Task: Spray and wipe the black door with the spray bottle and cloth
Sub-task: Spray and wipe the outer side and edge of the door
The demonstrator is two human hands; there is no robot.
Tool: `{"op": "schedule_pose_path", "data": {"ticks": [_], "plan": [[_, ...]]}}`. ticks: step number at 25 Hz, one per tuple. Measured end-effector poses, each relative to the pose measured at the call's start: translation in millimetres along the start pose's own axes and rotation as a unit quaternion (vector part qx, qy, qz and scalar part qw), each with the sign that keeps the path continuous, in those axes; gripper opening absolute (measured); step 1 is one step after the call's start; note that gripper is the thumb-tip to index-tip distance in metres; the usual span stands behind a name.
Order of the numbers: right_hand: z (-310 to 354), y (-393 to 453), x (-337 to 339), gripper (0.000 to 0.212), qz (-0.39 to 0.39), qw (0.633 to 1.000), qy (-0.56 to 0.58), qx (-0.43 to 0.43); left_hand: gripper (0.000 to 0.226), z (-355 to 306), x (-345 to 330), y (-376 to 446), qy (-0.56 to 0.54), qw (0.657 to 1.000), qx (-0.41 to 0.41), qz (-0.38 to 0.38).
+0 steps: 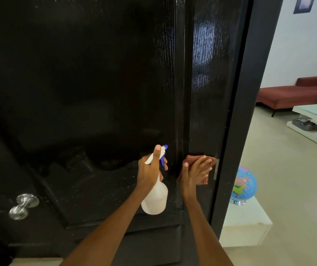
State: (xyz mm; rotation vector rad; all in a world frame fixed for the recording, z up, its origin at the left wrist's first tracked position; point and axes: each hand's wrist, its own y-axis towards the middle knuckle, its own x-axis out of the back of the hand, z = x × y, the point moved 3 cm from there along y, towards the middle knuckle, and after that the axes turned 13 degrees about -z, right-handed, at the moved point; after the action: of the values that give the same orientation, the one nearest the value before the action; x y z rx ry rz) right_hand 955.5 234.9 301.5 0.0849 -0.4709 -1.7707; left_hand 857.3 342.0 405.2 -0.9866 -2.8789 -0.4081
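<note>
The black door (96,83) fills most of the view, glossy and speckled with droplets. The left hand (150,169) grips the white spray bottle (154,196) by its neck, blue nozzle toward the door. Just beside it, the right hand (196,173) presses a reddish cloth (192,160) flat against the door near its right edge, fingers straight. A silver doorknob (22,206) sits toward the lower left edge. A globe (245,186) stands beyond the door's right edge.
</note>
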Motion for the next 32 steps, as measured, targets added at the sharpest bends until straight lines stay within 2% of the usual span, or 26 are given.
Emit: {"op": "schedule_pose_path", "data": {"ticks": [1,3,7,12,14,16,18,20,24,27,29,32], "plan": [[-3.4,0.2,-2.5,0.088,0.009,0.999,-0.024,0.044,0.068,1.2,0.9,0.5,0.007,1.000,0.008,-0.003],[-6.0,5.3,-2.2,0.081,0.027,0.997,-0.039,0.067,0.065,5.4,4.6,0.8,0.025,0.999,0.021,-0.010],[-8.2,8.6,-5.4,0.081,0.018,0.996,-0.067,0.063,0.064,23.8,19.8,-8.7,0.037,0.999,0.028,-0.016],[17.7,3.5,-20.0,0.078,0.056,0.979,-0.111,0.164,0.063,55.9,40.8,-30.6,0.010,0.996,0.041,-0.080],[56.4,14.5,-30.4,0.077,0.030,0.965,-0.131,0.227,0.061,51.6,45.6,-32.3,-0.006,0.997,0.011,-0.078],[90.3,28.5,-34.8,0.076,-0.017,0.961,-0.115,0.252,0.061,45.5,52.3,-30.4,-0.017,0.996,-0.021,-0.083],[95.7,34.5,-37.3,0.072,-0.051,0.956,-0.118,0.264,0.063,41.5,55.7,-26.2,-0.019,0.995,-0.035,-0.090],[64.1,22.4,-40.0,0.070,-0.025,0.966,-0.098,0.237,0.062,44.5,56.7,-25.8,-0.009,0.996,-0.025,-0.086],[-73.8,-58.7,-53.6,0.069,0.097,0.978,-0.144,0.112,0.060,65.7,65.5,-25.9,0.018,0.997,-0.002,-0.070],[-144.7,-84.6,-63.7,0.071,0.117,0.979,-0.148,0.081,0.057,95.4,65.0,-26.2,0.015,0.997,-0.031,-0.063],[-150.6,-87.5,-71.7,0.073,0.091,0.978,-0.149,0.111,0.057,113.2,67.1,-31.2,0.008,0.997,-0.044,-0.064],[-97.9,-65.9,-69.0,0.072,-0.016,0.971,-0.122,0.203,0.067,124.5,75.0,-28.0,-0.008,0.996,-0.070,-0.058]]}}
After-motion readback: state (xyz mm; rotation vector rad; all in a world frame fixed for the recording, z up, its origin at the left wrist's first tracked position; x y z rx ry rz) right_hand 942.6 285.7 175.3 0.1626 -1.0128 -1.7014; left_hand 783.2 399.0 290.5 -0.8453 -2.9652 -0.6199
